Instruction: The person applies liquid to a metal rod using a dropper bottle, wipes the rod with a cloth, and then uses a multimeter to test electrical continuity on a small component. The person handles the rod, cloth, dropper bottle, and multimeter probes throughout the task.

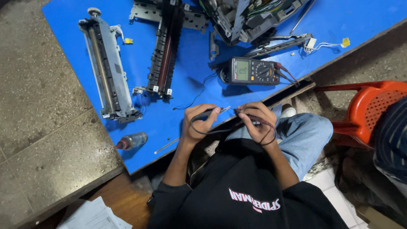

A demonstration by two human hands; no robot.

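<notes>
My left hand (199, 123) grips a black multimeter probe (212, 113) whose metal tip points right. My right hand (256, 121) pinches the other probe tip and holds a loop of dark test lead (268, 135). The two tips meet between the hands over the front edge of the blue table (190, 55). The black multimeter (250, 71) lies just beyond my hands, its display lit, with red and black leads plugged in at its right end.
Two long printer roller assemblies (108, 70) (163, 51) lie on the table's left and middle. A dismantled printer body (246, 17) sits at the back. A small bottle (132, 141) and thin rod (167, 145) lie near the front edge. An orange plastic chair (369, 110) stands at right.
</notes>
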